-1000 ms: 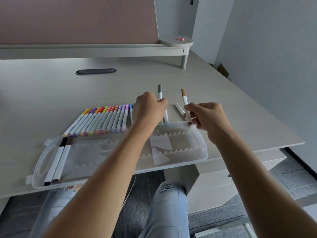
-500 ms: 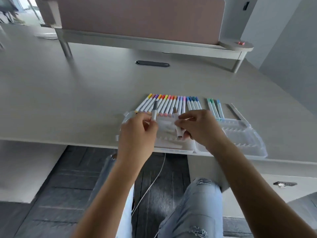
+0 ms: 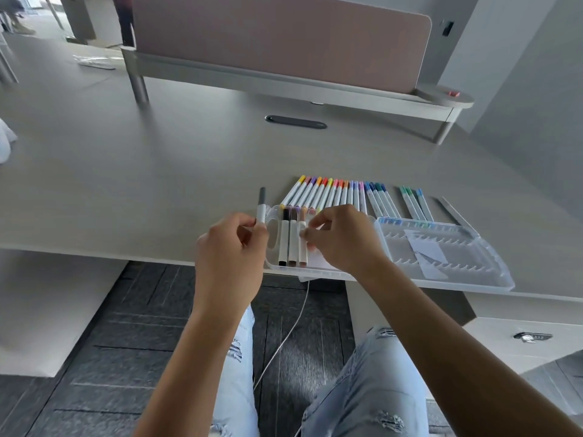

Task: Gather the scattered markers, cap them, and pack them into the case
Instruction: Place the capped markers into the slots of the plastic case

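Desk (image 3: 132, 171): pale, wide; a pink divider panel (image 3: 277, 36) stands at its far edge, a dark oval grommet (image 3: 296, 122) in front of it.
Case (image 3: 448, 272): clear plastic, lying open at the desk's near edge; right half shows bare toothed slots and a paper slip.
Marker row (image 3: 334, 193): capped, white barrels, laid side by side on the desk just beyond the case; warm colours left, blues and greens right.
Left hand (image 3: 232, 247): fingers curled, pinching a grey marker (image 3: 261, 205) upright just beside the case's left end.
Right hand (image 3: 344, 238): fingertips pinched on a brown marker (image 3: 303, 244) lying in the case's left half.
Packed so far: black marker (image 3: 284, 238) and a darker brown marker (image 3: 293, 239) in adjoining slots, touching side by side.
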`<action>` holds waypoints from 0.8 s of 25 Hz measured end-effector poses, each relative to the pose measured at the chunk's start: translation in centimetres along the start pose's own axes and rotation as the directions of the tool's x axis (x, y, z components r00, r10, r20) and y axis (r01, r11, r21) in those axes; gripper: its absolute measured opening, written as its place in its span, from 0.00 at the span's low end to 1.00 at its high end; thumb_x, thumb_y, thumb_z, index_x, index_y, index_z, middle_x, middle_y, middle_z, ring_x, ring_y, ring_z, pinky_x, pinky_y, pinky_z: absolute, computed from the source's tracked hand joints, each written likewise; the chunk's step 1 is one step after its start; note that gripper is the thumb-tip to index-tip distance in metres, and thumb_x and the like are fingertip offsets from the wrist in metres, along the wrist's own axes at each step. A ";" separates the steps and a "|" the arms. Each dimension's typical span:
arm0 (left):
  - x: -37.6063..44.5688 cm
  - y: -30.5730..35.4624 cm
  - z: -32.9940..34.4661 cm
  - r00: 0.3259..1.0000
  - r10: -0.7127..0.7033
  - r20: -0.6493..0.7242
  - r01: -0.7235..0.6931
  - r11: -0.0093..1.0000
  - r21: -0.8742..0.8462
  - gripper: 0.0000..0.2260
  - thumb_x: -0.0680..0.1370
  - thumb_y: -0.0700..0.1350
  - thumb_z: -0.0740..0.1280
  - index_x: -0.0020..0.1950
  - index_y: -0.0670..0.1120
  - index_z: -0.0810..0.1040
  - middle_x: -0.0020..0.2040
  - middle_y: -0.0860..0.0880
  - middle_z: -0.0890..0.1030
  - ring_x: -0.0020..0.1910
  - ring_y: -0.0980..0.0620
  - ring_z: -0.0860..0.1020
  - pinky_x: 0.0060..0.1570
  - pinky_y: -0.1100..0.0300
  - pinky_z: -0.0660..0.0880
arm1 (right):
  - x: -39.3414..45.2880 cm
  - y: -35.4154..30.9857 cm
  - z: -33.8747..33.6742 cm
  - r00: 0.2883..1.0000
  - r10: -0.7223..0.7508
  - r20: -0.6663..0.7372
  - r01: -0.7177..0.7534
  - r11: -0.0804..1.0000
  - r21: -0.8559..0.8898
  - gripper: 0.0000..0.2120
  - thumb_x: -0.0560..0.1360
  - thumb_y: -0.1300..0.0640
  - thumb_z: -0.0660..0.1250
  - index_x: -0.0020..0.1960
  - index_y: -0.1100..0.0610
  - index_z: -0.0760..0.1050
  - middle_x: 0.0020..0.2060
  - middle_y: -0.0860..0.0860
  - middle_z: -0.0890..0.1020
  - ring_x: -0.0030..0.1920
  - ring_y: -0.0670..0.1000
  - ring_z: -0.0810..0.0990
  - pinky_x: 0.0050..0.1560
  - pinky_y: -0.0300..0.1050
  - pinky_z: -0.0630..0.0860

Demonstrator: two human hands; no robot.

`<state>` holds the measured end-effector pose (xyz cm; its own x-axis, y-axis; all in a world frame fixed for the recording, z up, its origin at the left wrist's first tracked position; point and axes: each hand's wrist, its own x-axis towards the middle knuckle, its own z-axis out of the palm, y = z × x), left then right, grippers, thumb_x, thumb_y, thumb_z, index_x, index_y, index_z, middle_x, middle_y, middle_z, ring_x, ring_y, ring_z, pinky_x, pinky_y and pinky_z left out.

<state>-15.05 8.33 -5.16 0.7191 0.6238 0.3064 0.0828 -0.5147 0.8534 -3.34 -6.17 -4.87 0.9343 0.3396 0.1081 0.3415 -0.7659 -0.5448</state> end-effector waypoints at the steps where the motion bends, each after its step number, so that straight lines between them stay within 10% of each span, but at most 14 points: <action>1: 0.1 0.0 -0.1 1.000 -0.001 0.004 0.001 1.000 -0.006 0.08 0.80 0.47 0.67 0.50 0.46 0.84 0.35 0.56 0.82 0.38 0.54 0.81 0.45 0.53 0.77 | -0.1 0.0 0.2 1.000 -0.005 0.002 0.005 1.000 0.006 0.10 0.77 0.47 0.74 0.55 0.51 0.84 0.41 0.44 0.87 0.36 0.44 0.84 0.44 0.45 0.83; 16: 0.6 0.2 1.9 0.998 0.016 0.053 -0.017 1.000 0.004 0.08 0.80 0.47 0.67 0.54 0.48 0.84 0.33 0.56 0.81 0.35 0.51 0.79 0.42 0.54 0.76 | -0.1 1.6 2.0 0.994 -0.065 -0.092 0.081 0.979 0.186 0.06 0.76 0.55 0.76 0.52 0.52 0.87 0.39 0.42 0.86 0.38 0.41 0.84 0.46 0.43 0.84; 20: 0.6 1.1 4.2 0.987 0.098 0.125 -0.118 0.980 0.160 0.09 0.81 0.47 0.65 0.57 0.50 0.82 0.36 0.52 0.82 0.36 0.47 0.78 0.47 0.52 0.75 | -0.3 3.4 0.0 0.989 -0.025 -0.143 0.056 0.974 0.218 0.07 0.79 0.58 0.70 0.52 0.54 0.87 0.38 0.39 0.84 0.39 0.38 0.82 0.39 0.29 0.76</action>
<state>-11.64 5.71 -5.81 0.8042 0.4918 0.3339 0.1069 -0.6722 0.7326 -2.51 -8.91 -6.74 0.9304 0.2777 0.2393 0.3631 -0.6084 -0.7057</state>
